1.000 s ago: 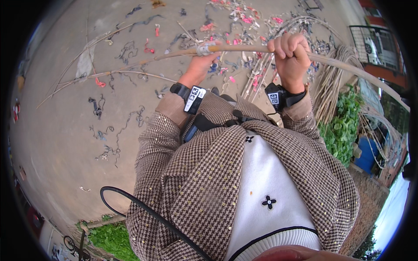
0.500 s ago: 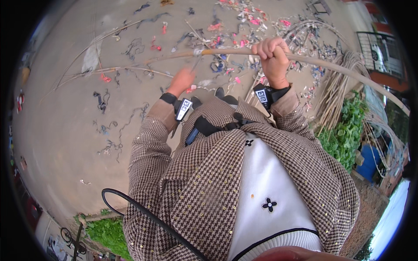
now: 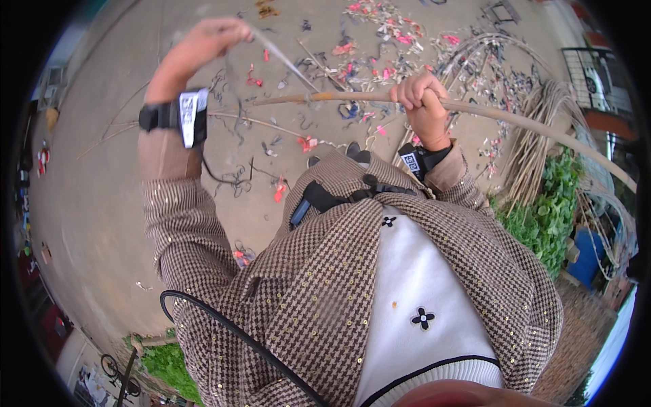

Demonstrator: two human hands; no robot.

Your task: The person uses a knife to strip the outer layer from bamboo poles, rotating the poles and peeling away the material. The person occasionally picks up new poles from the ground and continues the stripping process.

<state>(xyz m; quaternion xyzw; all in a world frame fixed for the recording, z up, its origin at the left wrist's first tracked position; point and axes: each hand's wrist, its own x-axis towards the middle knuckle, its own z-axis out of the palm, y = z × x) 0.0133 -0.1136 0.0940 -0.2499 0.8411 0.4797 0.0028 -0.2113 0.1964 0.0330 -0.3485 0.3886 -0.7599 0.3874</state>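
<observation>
My right hand (image 3: 424, 108) is wrapped round a long, bent wooden pole (image 3: 515, 117), which runs from the middle of the view out to the right rim. My left hand (image 3: 210, 44) is raised off to the left with its fingers closed on one end of a pale strip (image 3: 288, 66). That strip, blurred by motion, stretches taut down to the pole's thin brownish end. Whether it is cloth or plastic I cannot tell. Each wrist carries a black band with a white tag.
Scraps of pink, white and dark strips (image 3: 386, 30) litter the concrete ground ahead. A bundle of thin poles (image 3: 536, 146) lies at the right, by green leafy plants (image 3: 546, 210) and a blue container (image 3: 584, 258). A black cable (image 3: 230, 332) loops at my left side.
My left hand has moved up and left, away from the pole, drawing the pale strip out. My right hand keeps its grip on the pole, almost unmoved.
</observation>
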